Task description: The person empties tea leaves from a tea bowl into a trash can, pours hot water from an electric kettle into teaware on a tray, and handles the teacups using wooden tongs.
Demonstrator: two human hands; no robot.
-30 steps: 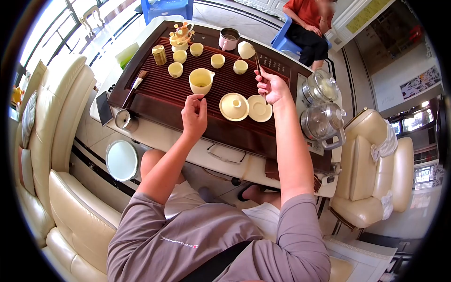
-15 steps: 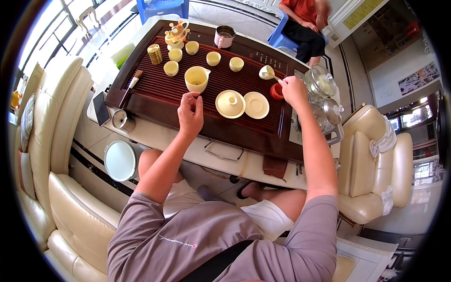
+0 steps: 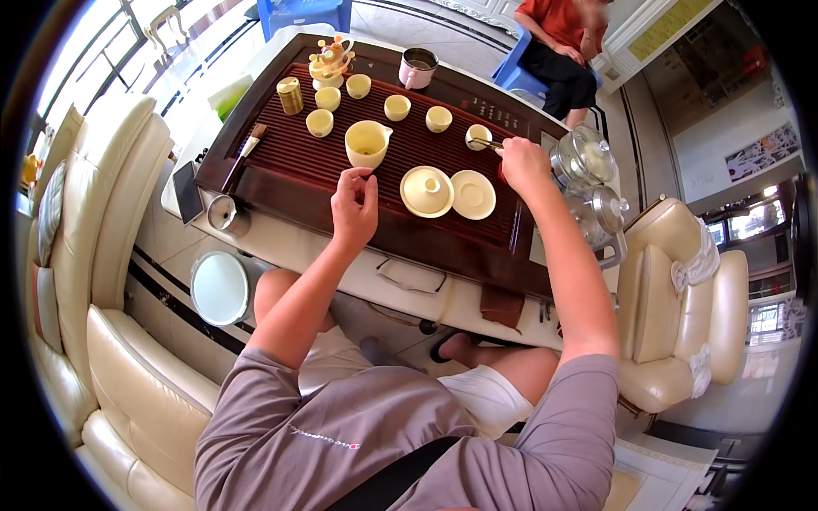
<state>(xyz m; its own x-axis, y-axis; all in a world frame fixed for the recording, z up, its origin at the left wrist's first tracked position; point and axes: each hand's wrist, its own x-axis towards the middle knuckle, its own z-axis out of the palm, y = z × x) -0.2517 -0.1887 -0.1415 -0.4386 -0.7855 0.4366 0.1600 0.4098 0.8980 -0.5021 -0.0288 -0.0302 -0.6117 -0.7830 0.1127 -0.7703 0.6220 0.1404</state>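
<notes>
My right hand (image 3: pixel 526 163) is closed on slim tea tongs (image 3: pixel 487 143), whose tips reach a small pale teacup (image 3: pixel 478 137) at the right of the slatted tea tray (image 3: pixel 281 183). A red object behind that hand is mostly hidden. My left hand (image 3: pixel 354 204) rests at the tray's front side, fingers loosely curled and thumb apart, holding nothing visible. Just beyond it stands a cream pitcher (image 3: pixel 366 145) with pale liquid. Between my hands sit a lidded gaiwan (image 3: pixel 427 192) and a round saucer (image 3: pixel 472 195). Several cups, including one teacup (image 3: pixel 439 118), stand farther back.
Glass kettles (image 3: pixel 584 153) stand right of the tray. A pink mug (image 3: pixel 417 68), gold tin (image 3: pixel 290 95) and brush (image 3: pixel 253 140) are on it. Eyeglasses (image 3: pixel 411 277) and a brown cloth (image 3: pixel 501 307) lie on the near table edge. A person (image 3: pixel 558 43) sits opposite.
The teacup at the tongs has shifted slightly left, and its opening now shows more. My right hand has turned and moved slightly left with the tongs. My left hand stays by the pitcher.
</notes>
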